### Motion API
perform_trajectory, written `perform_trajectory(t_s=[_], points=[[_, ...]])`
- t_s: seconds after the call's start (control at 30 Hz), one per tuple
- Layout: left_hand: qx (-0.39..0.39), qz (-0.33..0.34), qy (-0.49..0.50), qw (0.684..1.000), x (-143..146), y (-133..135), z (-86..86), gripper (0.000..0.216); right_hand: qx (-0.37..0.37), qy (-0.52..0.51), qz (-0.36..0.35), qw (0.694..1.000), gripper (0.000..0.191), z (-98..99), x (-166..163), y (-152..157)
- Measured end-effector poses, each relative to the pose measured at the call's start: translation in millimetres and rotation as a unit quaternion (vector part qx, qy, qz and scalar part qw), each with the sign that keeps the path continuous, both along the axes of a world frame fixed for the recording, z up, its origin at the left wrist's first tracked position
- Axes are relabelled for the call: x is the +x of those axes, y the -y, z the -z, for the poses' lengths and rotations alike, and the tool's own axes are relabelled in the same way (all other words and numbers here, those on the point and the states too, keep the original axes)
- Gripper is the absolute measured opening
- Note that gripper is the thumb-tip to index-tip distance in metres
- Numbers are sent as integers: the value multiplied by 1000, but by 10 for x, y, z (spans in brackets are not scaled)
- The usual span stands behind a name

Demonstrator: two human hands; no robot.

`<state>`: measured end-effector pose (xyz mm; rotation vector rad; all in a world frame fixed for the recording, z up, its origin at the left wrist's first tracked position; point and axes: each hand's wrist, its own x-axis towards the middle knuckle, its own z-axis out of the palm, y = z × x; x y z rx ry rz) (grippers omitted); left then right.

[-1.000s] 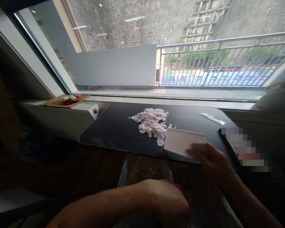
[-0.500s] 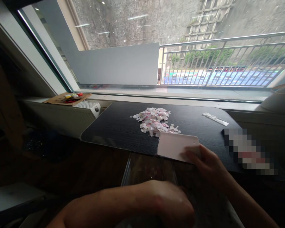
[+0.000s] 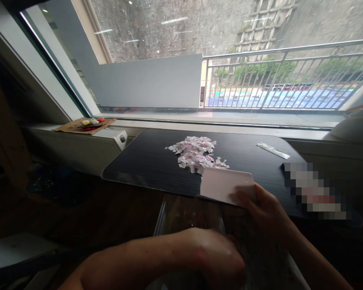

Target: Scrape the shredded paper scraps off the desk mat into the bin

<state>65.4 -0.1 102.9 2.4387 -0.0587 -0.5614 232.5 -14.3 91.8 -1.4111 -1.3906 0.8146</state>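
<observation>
My right hand (image 3: 261,201) grips a flat, pinkish-white card (image 3: 222,183) with rounded corners and a small hole, thumb on top. The card is at the near edge of the black table (image 3: 139,161), just in front of a heap of small white and pink paper scraps (image 3: 196,155). Across the bottom of the view reaches my left arm, its hand (image 3: 220,253) bent downward, lower than the tabletop; its fingers are hidden. Close to it, below the table edge, is a clear see-through container (image 3: 163,215), partly covered by the arm.
A thin white strip (image 3: 274,150) lies on the table's right side, near a blurred-out object (image 3: 317,193). Left of the table, a radiator (image 3: 109,139) carries cardboard (image 3: 63,127) with small colourful items. A large window runs behind the table.
</observation>
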Motion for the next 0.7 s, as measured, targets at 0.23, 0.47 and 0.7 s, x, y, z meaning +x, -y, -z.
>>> perform_trajectory(t_s=[0.23, 0.47, 0.7], points=[[5, 5, -15, 1000, 8, 2, -28, 12, 3, -2, 1, 1000, 30, 8, 68, -40], [26, 13, -32, 999, 12, -1, -131, 7, 24, -3, 11, 1000, 35, 19, -2, -111], [12, 14, -20, 1000, 5, -5, -127, 16, 11, 18, -24, 999, 25, -18, -49, -14]])
